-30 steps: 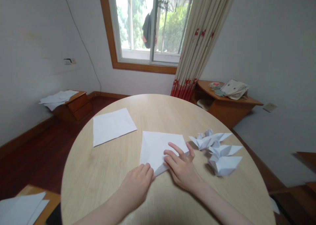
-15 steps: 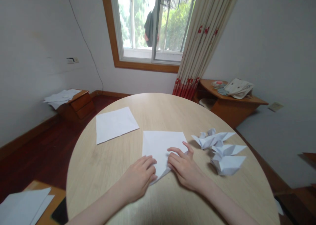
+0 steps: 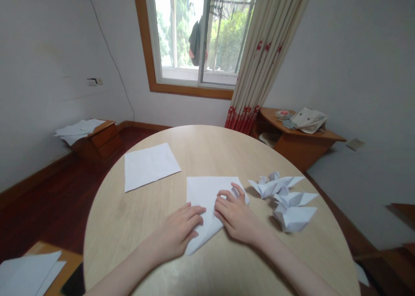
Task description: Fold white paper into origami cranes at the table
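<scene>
A white sheet of paper (image 3: 202,190) lies on the round table in front of me, its near right side folded along a slanting edge. My left hand (image 3: 181,226) rests on the paper's left part, fingers stretched and thumb apart near the lower corner. On the right part, my right hand (image 3: 235,213) presses down with bent, spread fingers, the outer ones lifted. Its thumb is partly hidden. Neither hand visibly grips the sheet. Several folded white paper figures (image 3: 296,218) stand to the right of my right hand.
Another flat white sheet (image 3: 151,167) lies at the left of the round wooden table (image 3: 136,226). More papers (image 3: 29,272) rest on a low surface at the lower left. Beyond the table are a small drawer cabinet (image 3: 105,142), a curtain (image 3: 253,71) and a corner shelf (image 3: 304,136).
My left hand has shifted slightly left and down, its thumb nearer the lower corner. The folded near edge shows more plainly and lies flatter. My right hand still presses on the sheet.
</scene>
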The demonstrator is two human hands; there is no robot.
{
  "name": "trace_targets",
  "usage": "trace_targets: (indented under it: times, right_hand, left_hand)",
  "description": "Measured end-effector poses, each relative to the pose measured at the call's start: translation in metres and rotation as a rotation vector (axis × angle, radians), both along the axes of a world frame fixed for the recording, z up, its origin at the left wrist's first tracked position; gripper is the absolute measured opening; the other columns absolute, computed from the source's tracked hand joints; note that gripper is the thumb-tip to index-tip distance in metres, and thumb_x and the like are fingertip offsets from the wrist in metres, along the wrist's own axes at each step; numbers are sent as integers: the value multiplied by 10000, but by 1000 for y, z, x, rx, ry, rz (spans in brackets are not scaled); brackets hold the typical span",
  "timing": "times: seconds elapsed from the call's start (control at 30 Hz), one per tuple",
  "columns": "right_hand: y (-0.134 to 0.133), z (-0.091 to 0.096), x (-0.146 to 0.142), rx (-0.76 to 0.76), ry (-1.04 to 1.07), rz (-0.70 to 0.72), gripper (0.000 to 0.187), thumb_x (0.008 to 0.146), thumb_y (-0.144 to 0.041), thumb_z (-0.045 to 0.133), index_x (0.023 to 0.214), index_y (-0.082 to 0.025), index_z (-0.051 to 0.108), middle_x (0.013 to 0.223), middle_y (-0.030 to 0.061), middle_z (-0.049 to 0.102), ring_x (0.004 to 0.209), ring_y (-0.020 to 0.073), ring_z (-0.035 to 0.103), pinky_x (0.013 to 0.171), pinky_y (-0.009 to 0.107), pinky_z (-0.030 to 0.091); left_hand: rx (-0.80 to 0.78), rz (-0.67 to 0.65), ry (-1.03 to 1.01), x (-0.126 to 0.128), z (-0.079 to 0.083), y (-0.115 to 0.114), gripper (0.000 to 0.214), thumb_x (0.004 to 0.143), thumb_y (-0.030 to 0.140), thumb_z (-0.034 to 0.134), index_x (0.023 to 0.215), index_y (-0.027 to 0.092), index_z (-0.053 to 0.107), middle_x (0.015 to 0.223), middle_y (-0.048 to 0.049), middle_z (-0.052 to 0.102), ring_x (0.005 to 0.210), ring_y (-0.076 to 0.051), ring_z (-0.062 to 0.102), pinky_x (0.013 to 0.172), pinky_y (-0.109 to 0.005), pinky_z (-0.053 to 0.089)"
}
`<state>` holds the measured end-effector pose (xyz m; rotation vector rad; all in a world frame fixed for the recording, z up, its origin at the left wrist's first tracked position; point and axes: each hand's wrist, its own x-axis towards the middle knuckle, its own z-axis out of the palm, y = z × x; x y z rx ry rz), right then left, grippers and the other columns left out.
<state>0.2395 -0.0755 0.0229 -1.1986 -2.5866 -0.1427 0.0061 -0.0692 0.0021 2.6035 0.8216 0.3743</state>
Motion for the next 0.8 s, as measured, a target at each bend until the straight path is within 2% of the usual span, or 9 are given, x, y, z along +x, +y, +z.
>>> trace_targets:
  times: [0.07,0.17,0.27,0.37,0.47,0.6,0.7,0.8]
  right_hand:
    - [2,3,-2,-12,-25,-12,133,912,-158,462,843,-197,569,891,29,641,1072,218,487,1088,504,82]
    - [6,4,-5,-32,-49,-39,129,916,-163,475,848,-200,578,928,32,639,1102,219,473,1097,509,66]
    - [7,2,-7,-36,-64,-59,123,915,-159,479,864,-202,583,973,37,634,1137,220,457,1103,510,57]
    - [7,-2,-7,-41,-58,-69,107,917,-171,479,892,-200,579,995,44,630,1161,224,448,1108,514,44]
    - [7,-3,-5,-56,-26,-85,92,924,-201,478,918,-194,570,1015,56,625,1183,230,437,1111,516,48]
    - [11,-4,-3,-85,18,-84,93,926,-210,478,927,-195,570,1029,56,614,1189,229,429,1110,518,70]
    - [14,-5,-3,-117,43,-69,79,910,-194,497,904,-201,576,1008,46,610,1178,230,432,1103,529,80]
    - [15,-6,-3,-145,56,-61,69,894,-177,511,885,-202,575,994,39,606,1172,226,432,1101,531,85]
  left_hand:
    - [21,8,10,0,-2,0,199,889,142,494,1078,204,509,1412,-87,462,1312,-229,407,1141,-470,247]
    - [67,39,16,1,-5,-1,194,896,195,520,1088,215,502,1379,-80,489,1260,-236,461,1129,-480,266]
    - [124,68,11,4,-5,-4,237,875,269,576,1089,209,494,1327,-84,518,1177,-270,509,1099,-497,305]
    - [114,69,4,7,-3,-7,287,861,299,594,1102,198,475,1271,-97,532,1108,-281,524,1013,-470,400]
    - [57,43,3,9,-1,-10,279,872,271,565,1119,199,458,1223,-100,533,1078,-269,522,900,-411,475]
    - [32,14,-10,9,0,-10,226,920,212,461,1145,205,471,1188,-93,533,1062,-242,522,864,-365,489]
    - [58,-8,-3,8,-2,-10,312,947,172,379,1240,232,466,1177,-92,529,1023,-226,540,820,-340,501]
    - [115,-32,7,8,-4,-10,432,952,184,390,1372,288,392,1207,-98,511,1036,-236,536,822,-360,503]
